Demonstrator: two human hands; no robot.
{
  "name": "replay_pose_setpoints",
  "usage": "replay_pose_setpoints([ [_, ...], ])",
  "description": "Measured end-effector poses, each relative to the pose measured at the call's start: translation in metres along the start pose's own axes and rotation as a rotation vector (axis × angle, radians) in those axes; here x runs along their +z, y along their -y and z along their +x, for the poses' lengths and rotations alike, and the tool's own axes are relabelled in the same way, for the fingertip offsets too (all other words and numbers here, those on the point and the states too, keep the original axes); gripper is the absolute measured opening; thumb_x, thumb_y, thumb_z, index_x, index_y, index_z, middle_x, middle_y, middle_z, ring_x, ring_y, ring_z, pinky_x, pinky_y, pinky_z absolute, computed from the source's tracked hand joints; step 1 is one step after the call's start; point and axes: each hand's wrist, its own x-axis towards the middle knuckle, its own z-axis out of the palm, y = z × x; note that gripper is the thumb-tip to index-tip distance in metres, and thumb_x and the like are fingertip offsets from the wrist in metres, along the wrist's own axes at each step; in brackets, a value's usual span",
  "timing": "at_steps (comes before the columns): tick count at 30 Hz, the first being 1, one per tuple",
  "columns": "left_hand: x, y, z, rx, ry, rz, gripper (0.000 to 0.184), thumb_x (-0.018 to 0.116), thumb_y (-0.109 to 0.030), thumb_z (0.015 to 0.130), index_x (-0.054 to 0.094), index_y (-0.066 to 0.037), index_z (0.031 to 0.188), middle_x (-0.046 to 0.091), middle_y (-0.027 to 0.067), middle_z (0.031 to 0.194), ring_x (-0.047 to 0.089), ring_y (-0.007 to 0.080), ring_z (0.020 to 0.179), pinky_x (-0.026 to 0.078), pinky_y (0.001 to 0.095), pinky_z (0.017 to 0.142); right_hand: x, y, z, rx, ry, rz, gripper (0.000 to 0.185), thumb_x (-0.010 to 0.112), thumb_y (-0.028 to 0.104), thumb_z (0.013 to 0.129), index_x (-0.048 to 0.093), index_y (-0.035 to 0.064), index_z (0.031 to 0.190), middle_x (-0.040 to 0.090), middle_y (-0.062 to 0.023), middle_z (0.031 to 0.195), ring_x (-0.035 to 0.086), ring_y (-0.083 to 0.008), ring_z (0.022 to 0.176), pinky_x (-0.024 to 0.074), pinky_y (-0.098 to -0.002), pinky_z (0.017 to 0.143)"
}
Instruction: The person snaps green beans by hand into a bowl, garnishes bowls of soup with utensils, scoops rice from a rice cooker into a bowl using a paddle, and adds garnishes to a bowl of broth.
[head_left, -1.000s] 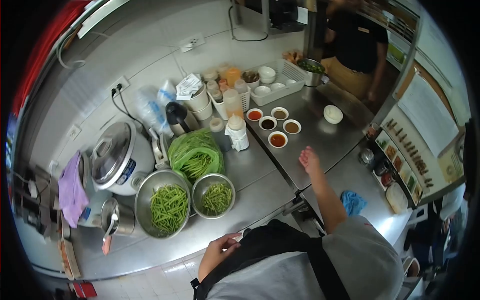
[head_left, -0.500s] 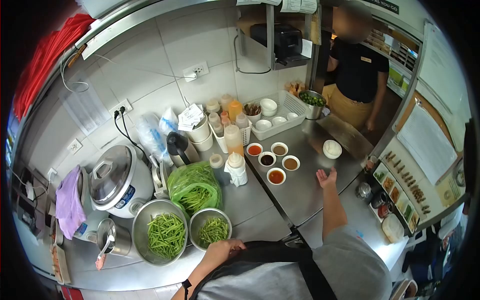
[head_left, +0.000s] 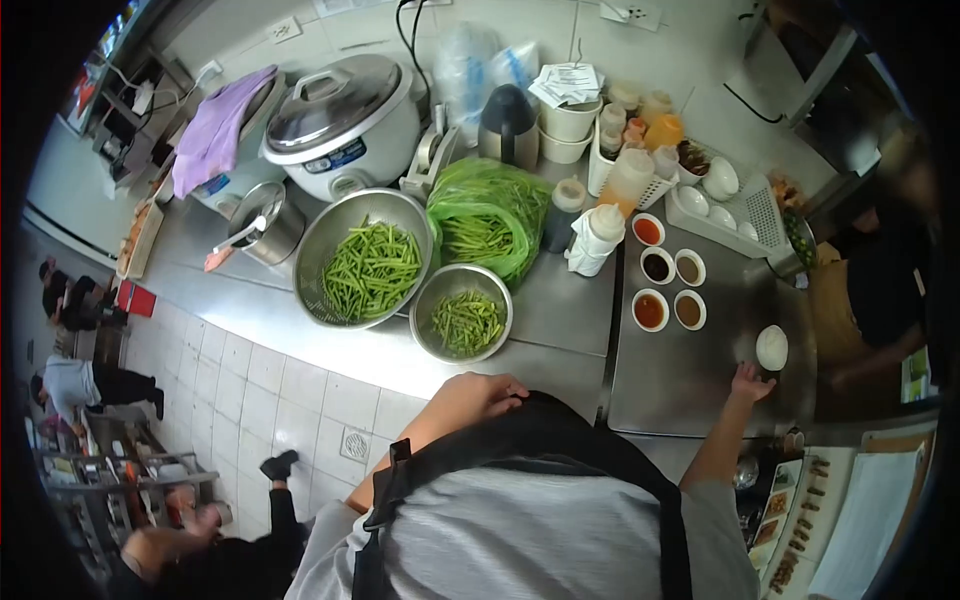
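Observation:
My right hand (head_left: pixel 752 383) reaches over the steel counter, palm up with fingers apart, just below a white bowl (head_left: pixel 772 348); whether it touches the bowl I cannot tell. Against the black apron at my waist rests my left hand (head_left: pixel 490 392), its fingers curled and partly hidden. Five small white cups of sauce stand left of the bowl, among them a red one (head_left: pixel 648 231) and a dark one (head_left: pixel 657 265). Cut green beans fill a large steel colander (head_left: pixel 308 262), a smaller steel bowl (head_left: pixel 420 322) and a green plastic bag (head_left: pixel 535 215).
A rice cooker (head_left: pixel 345 125), a steel pot (head_left: pixel 283 228) and squeeze bottles (head_left: pixel 597 240) line the counter. A white basket (head_left: pixel 765 215) holds small bowls. One person (head_left: pixel 885 290) stands beyond the counter; other people (head_left: pixel 85 385) are at the left and lower left.
The view has swung left, bringing the floor and more people into sight. My right hand has moved outward to the white bowl; my left hand stays at the apron.

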Motion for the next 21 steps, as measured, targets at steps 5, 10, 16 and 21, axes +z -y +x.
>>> replay_pose_setpoints([
  [5,-0.008,0.018,0.034,0.073,-0.292,0.154,0.016,0.061,-0.016,0.082,0.068,-0.011,0.096,0.067,0.0108,0.079,0.065,0.0288,0.074,0.050,0.0393,0.067,-0.008,-0.071,-0.075,-0.219,0.165,-0.586,0.040,0.059,0.020,0.085,0.055,0.0125,0.124,0.057,-0.0045,0.108,0.051,-0.0180,0.101,0.0388,-0.0378,0.093],
  [10,-0.080,0.071,0.121,0.116,-0.573,0.675,0.020,0.054,-0.008,0.080,0.070,-0.014,0.092,0.066,0.0113,0.084,0.065,0.0288,0.078,0.052,0.0407,0.067,0.022,-0.131,-0.202,-0.080,0.513,-0.621,0.036,0.061,0.014,0.086,0.056,0.0063,0.121,0.060,-0.0016,0.099,0.054,-0.0112,0.088,0.0447,-0.0277,0.079],
  [16,-0.103,0.141,0.196,0.186,-0.449,1.071,0.013,0.059,-0.011,0.077,0.069,-0.009,0.084,0.067,0.0114,0.087,0.067,0.0260,0.079,0.052,0.0402,0.068,0.035,-0.172,-0.334,0.276,1.312,-1.022,0.024,0.054,0.011,0.092,0.060,0.0035,0.114,0.063,-0.0031,0.090,0.057,-0.0074,0.079,0.0481,-0.0222,0.073],
  [21,-0.105,0.163,0.196,0.131,-0.319,1.035,0.007,0.061,-0.017,0.073,0.067,-0.013,0.073,0.066,0.0094,0.077,0.065,0.0274,0.071,0.052,0.0400,0.064,0.036,-0.187,-0.395,0.307,1.690,-1.206,0.020,0.057,0.011,0.091,0.064,0.0048,0.109,0.066,-0.0015,0.087,0.058,-0.0067,0.080,0.0469,-0.0227,0.075],
])
